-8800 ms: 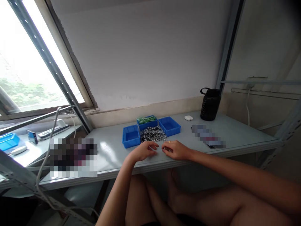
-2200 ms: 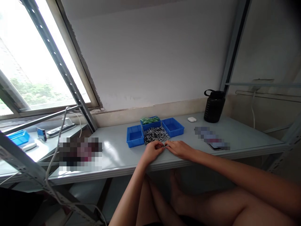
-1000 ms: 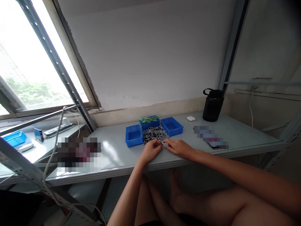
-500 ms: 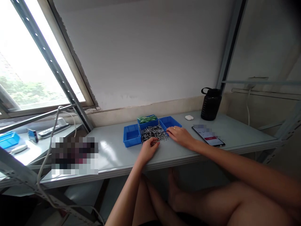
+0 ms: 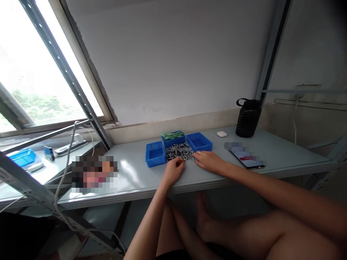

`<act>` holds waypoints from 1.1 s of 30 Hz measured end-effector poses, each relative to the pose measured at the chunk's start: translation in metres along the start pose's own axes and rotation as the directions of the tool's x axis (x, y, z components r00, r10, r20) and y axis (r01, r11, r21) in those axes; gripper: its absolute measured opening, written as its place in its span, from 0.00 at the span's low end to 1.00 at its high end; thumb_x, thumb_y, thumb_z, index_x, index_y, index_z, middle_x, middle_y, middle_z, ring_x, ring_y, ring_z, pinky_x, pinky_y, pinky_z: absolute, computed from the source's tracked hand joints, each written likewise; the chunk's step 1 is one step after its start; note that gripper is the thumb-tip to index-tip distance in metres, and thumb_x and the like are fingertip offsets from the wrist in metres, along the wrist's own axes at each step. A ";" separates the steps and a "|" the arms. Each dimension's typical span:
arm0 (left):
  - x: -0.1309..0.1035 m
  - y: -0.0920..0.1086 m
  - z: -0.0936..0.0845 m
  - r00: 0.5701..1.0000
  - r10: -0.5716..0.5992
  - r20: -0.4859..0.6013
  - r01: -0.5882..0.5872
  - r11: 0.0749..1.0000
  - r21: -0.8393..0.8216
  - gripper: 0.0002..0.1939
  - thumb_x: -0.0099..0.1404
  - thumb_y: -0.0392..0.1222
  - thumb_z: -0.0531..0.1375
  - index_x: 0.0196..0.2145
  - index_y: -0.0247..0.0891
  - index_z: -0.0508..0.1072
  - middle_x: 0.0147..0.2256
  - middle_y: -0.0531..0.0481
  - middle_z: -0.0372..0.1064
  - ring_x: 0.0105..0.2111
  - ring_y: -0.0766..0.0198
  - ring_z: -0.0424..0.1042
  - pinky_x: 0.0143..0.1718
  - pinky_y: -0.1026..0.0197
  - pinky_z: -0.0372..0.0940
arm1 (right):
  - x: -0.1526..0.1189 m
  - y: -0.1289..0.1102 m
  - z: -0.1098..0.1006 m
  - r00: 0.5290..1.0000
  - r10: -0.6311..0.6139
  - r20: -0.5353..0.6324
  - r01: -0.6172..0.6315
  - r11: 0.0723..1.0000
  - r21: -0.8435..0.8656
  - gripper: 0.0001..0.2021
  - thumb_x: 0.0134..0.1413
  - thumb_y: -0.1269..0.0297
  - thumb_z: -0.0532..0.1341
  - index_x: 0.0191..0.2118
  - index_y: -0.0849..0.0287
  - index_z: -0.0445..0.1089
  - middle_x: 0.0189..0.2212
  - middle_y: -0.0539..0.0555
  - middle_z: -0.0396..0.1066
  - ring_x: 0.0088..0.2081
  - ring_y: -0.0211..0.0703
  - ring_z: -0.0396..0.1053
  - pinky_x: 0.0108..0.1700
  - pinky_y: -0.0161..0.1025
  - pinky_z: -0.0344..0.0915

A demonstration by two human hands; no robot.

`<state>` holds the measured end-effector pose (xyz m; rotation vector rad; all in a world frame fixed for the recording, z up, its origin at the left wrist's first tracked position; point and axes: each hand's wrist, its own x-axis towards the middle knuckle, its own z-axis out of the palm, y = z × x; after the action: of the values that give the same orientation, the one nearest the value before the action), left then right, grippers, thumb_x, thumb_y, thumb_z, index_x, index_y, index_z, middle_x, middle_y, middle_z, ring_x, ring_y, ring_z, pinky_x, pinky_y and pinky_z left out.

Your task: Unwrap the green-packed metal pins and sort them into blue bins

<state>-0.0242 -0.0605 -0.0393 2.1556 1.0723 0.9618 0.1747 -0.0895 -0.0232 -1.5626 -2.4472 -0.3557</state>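
Observation:
A pile of small dark and silvery metal pieces (image 5: 179, 151), which look like screws or nails, lies on the table between blue bins. My left hand (image 5: 175, 170) rests at the pile's near edge, thumb and fingertips pressed together; anything held in them is too small to make out. At the pile's right edge my right hand (image 5: 209, 161) lies palm down, a ring on one finger, fingers extended toward the metal pieces. The left blue bin (image 5: 155, 161) and the right blue bin (image 5: 202, 147) flank the pile. Behind it, another blue bin (image 5: 175, 142) holds green packets (image 5: 172, 135).
Right of my hands lies a phone (image 5: 245, 157) with a lit screen. A white earphone case (image 5: 221, 134) and a black bottle (image 5: 247, 120) stand farther back. At the left are a blurred-out patch (image 5: 93, 175), a white cable (image 5: 58, 187) and a metal frame post (image 5: 73, 88).
My right hand has drawn back from the right bin's front corner to the pile's near right edge. The left thumb and fingers have closed together. The whole view has shifted slightly.

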 end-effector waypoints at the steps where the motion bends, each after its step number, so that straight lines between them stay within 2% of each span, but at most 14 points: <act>1: 0.000 0.000 0.000 1.000 -0.001 0.003 0.001 1.000 0.004 0.10 0.60 0.39 0.53 0.33 0.37 0.73 0.31 0.50 0.73 0.33 0.61 0.70 0.35 0.63 0.61 | 0.001 -0.002 0.002 0.999 0.035 0.024 -0.035 0.999 0.021 0.12 0.60 0.62 0.50 0.46 0.59 0.63 0.39 0.58 0.69 0.37 0.47 0.69 0.34 0.37 0.58; 4: -0.001 0.001 -0.001 1.000 0.001 0.011 -0.001 1.000 0.014 0.10 0.60 0.39 0.52 0.34 0.37 0.73 0.32 0.50 0.73 0.33 0.61 0.70 0.35 0.63 0.61 | 0.005 -0.002 0.009 0.990 0.111 0.088 -0.115 0.992 0.051 0.13 0.61 0.59 0.49 0.46 0.58 0.63 0.40 0.57 0.70 0.37 0.48 0.70 0.33 0.36 0.57; 8: -0.001 0.004 -0.002 1.000 0.007 0.019 -0.007 1.000 0.022 0.10 0.60 0.39 0.53 0.33 0.36 0.73 0.31 0.50 0.73 0.33 0.62 0.70 0.34 0.63 0.60 | 0.006 0.000 0.013 0.981 0.144 0.128 -0.156 0.984 0.088 0.12 0.63 0.61 0.46 0.42 0.57 0.64 0.38 0.56 0.71 0.38 0.48 0.70 0.34 0.36 0.57; 11: -0.001 0.004 -0.002 1.000 0.010 0.025 -0.011 1.000 0.024 0.09 0.60 0.39 0.53 0.32 0.37 0.73 0.31 0.50 0.73 0.33 0.62 0.70 0.35 0.63 0.60 | 0.006 0.000 0.014 0.981 0.153 0.122 -0.166 0.980 0.113 0.12 0.63 0.61 0.46 0.41 0.57 0.65 0.37 0.56 0.72 0.38 0.47 0.70 0.35 0.36 0.57; 15: -0.001 0.003 -0.001 0.999 0.013 0.033 -0.014 1.000 0.016 0.09 0.60 0.39 0.53 0.32 0.37 0.73 0.31 0.50 0.73 0.33 0.62 0.70 0.34 0.63 0.60 | 0.005 -0.001 0.014 0.978 0.179 0.108 -0.195 0.965 0.175 0.15 0.61 0.55 0.48 0.46 0.58 0.63 0.39 0.57 0.72 0.40 0.50 0.70 0.35 0.36 0.58; 19: 0.000 0.003 -0.001 0.999 0.016 0.036 -0.016 1.000 0.015 0.09 0.60 0.39 0.53 0.32 0.36 0.73 0.30 0.49 0.73 0.32 0.62 0.70 0.34 0.63 0.60 | 0.004 -0.005 0.016 0.991 0.125 0.048 -0.133 0.963 0.235 0.17 0.61 0.53 0.47 0.47 0.57 0.63 0.40 0.58 0.70 0.43 0.50 0.68 0.37 0.38 0.59; 22: 0.000 0.003 -0.001 0.999 0.023 0.035 -0.023 1.000 0.014 0.09 0.59 0.39 0.53 0.32 0.36 0.73 0.31 0.50 0.73 0.33 0.62 0.70 0.35 0.63 0.60 | 0.004 -0.009 0.020 0.995 0.093 0.020 -0.095 0.962 0.257 0.14 0.61 0.56 0.49 0.44 0.57 0.65 0.40 0.57 0.70 0.43 0.49 0.68 0.38 0.38 0.59; 26: 0.000 0.003 -0.002 0.999 0.022 0.035 -0.022 1.000 0.012 0.10 0.60 0.39 0.53 0.32 0.36 0.73 0.31 0.50 0.73 0.33 0.62 0.70 0.35 0.63 0.60 | 0.004 -0.012 0.026 0.992 0.125 -0.009 -0.117 0.949 0.294 0.10 0.61 0.65 0.49 0.39 0.57 0.66 0.37 0.55 0.69 0.40 0.45 0.67 0.39 0.37 0.59; 33: -0.001 0.004 -0.003 0.999 0.018 0.037 -0.018 1.000 0.022 0.10 0.60 0.40 0.52 0.32 0.36 0.73 0.30 0.49 0.73 0.32 0.61 0.70 0.34 0.63 0.60 | 0.000 -0.012 0.025 0.988 0.140 -0.069 -0.114 0.949 0.293 0.08 0.60 0.67 0.50 0.40 0.59 0.66 0.38 0.56 0.68 0.41 0.45 0.66 0.41 0.38 0.59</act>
<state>-0.0249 -0.0634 -0.0353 2.1958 1.0527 0.9193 0.1624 -0.0859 -0.0480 -1.5315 -2.1988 -0.0410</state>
